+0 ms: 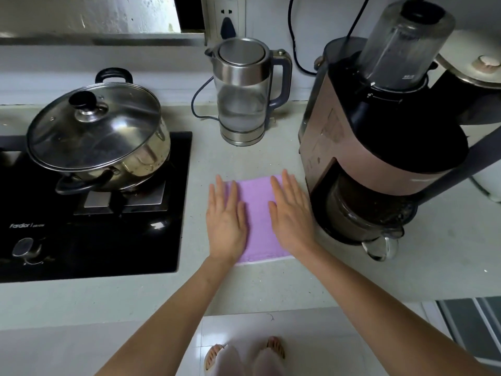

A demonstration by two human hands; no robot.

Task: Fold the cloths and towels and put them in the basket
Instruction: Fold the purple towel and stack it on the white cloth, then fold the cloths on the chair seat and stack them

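A: Start at the left. What sits on the worktop?

B: A black glass gas hob (151,240) is set into the pale speckled countertop (244,289). A steel stockpot (113,158) stands on its burner under a glass lid (95,126) with a black knob. A control dial (25,246) shows at the hob's near left corner.

A: And behind it?

B: A pale wall with a raised ledge. Further right, a wall socket (226,14) has a dark plug in it, and a cord runs down to a glass and steel electric kettle (242,99) standing at the back of the counter.

A: Where is the cloth?

B: The purple cloth (257,221) lies flat on the countertop, in front of the kettle, between the hob and the appliance on the right. Its near edge lies close to the counter's front edge.

A: The hands?

B: Both lie palm down on it, fingers straight and together, gripping nothing. The left hand (226,215) covers the cloth's left edge; the right hand (292,213) covers the right edge. Purple shows between them.

A: And on the right?

B: A tall brown and black blender machine (379,147) with a clear jar (404,44) on top and a glass cup (379,240) beneath, just beside the right hand. Below the counter, white floor tiles (244,329) and the person's sandalled feet (244,354).
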